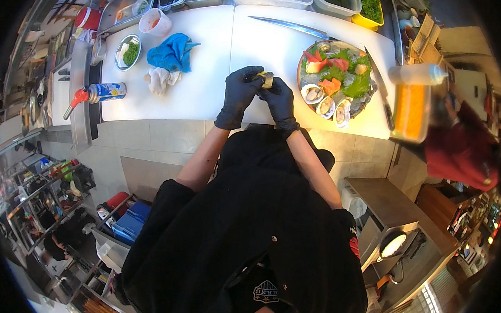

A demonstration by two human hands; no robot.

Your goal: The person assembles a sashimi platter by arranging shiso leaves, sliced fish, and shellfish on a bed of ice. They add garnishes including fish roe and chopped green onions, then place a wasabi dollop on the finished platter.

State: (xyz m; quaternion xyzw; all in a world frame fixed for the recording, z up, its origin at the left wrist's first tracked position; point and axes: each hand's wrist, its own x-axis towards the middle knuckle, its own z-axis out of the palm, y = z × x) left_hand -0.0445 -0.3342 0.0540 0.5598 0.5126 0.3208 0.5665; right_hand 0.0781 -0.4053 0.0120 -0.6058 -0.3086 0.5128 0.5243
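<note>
Above the near edge of the white cutting board (202, 107), my left hand (242, 94) and my right hand (279, 102), both in black gloves, meet. Their fingers pinch a small curved piece (268, 79), grey-green with a yellow edge; its exact kind does not show. Just right of my right hand stands a round platter (300, 75) of ice. Opened oysters (326, 107) line its near side. Orange-red fish slices (330, 85) and green leaves (356, 86) lie on the ice.
A long knife (292, 27) lies at the back, another knife (381, 86) right of the platter. Leftward are a blue cloth (171, 52), a bowl of greens (131, 53) and a torch canister (107, 92). A squeeze bottle (416, 74) stands right; a person's red sleeve (463, 149) is beyond.
</note>
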